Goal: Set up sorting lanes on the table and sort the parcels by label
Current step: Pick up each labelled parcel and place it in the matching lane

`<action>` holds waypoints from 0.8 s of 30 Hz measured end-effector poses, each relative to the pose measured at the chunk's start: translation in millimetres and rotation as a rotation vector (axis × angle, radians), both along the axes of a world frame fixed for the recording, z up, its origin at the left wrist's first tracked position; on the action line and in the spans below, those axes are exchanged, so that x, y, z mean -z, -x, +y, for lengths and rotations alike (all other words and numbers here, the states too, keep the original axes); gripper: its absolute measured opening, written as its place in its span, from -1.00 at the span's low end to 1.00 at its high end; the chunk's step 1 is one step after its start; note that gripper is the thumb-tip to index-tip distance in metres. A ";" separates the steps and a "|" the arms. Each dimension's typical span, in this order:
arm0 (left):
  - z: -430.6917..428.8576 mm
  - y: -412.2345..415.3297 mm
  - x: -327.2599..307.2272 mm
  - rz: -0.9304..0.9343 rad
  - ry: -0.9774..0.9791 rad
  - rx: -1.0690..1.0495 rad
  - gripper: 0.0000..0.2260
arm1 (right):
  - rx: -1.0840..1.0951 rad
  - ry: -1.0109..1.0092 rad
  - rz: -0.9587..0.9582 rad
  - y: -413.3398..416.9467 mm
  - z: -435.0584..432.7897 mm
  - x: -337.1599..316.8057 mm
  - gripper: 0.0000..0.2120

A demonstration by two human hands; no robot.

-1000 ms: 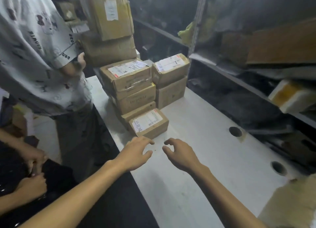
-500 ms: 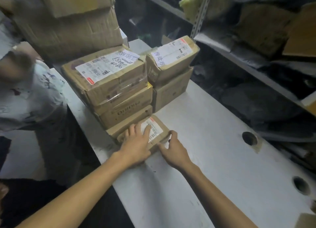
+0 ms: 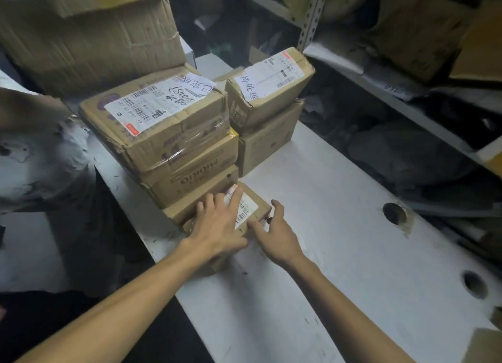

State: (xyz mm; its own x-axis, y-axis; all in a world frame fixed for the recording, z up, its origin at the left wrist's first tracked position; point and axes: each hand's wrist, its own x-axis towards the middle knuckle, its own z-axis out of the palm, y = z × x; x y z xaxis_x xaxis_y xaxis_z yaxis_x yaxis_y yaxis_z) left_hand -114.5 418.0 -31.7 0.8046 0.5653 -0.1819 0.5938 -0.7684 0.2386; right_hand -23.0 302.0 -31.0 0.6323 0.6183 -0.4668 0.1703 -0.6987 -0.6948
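Cardboard parcel [image 3: 259, 205] unmoved: left hand [image 3: 217, 226] flat on top, right hand [image 3: 279, 235] open against its corner, boxes [image 3: 163, 123] touching behind.

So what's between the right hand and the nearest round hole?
Just bare white table between the right hand and that hole, in the head view.
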 end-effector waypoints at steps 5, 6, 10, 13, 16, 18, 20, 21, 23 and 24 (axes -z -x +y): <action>-17.7 5.5 -18.0 0.014 -0.033 0.290 0.04 | 0.123 -0.047 -0.045 -9.3 -24.7 -15.4 -0.31; -24.3 4.5 -22.4 0.007 -0.061 0.384 0.04 | 0.131 -0.067 -0.035 -12.8 -31.0 -18.9 -0.32; -48.0 -0.2 -44.1 -0.031 -0.070 0.622 0.02 | 0.148 -0.201 0.170 -25.6 -64.9 -31.9 -0.39; -66.5 -2.5 -58.0 -0.057 -0.030 0.718 -0.01 | 0.172 -0.231 0.317 -29.8 -98.8 -43.3 -0.44; -83.8 -5.2 -70.1 -0.014 -0.049 0.806 0.00 | 0.196 -0.221 0.366 -29.9 -133.5 -54.3 -0.59; -96.9 -6.5 -76.7 0.019 -0.076 0.844 0.03 | 0.207 -0.208 0.385 -29.2 -153.1 -61.6 -0.62; -111.0 -6.9 -81.8 0.033 -0.092 0.872 0.07 | 0.214 -0.221 0.382 -27.8 -170.9 -68.6 -0.69; -117.3 -7.2 -84.5 0.028 -0.096 0.880 0.07 | 0.225 -0.239 0.366 -27.0 -179.1 -72.1 -0.72; -129.0 -7.5 -93.2 0.007 -0.089 0.885 0.07 | 0.256 -0.274 0.324 -24.5 -193.5 -78.5 -0.73; -133.8 -8.4 -97.9 -0.008 -0.090 0.887 0.07 | 0.274 -0.291 0.299 -22.7 -199.3 -82.2 -0.73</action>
State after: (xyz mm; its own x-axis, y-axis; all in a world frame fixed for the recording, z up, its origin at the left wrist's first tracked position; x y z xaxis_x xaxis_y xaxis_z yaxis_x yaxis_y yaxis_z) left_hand -106.2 284.2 66.2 0.9540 -0.2540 -0.1591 -0.2297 -0.9606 0.1566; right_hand -0.3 102.8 51.1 0.6542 0.5800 -0.4854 -0.2291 -0.4597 -0.8580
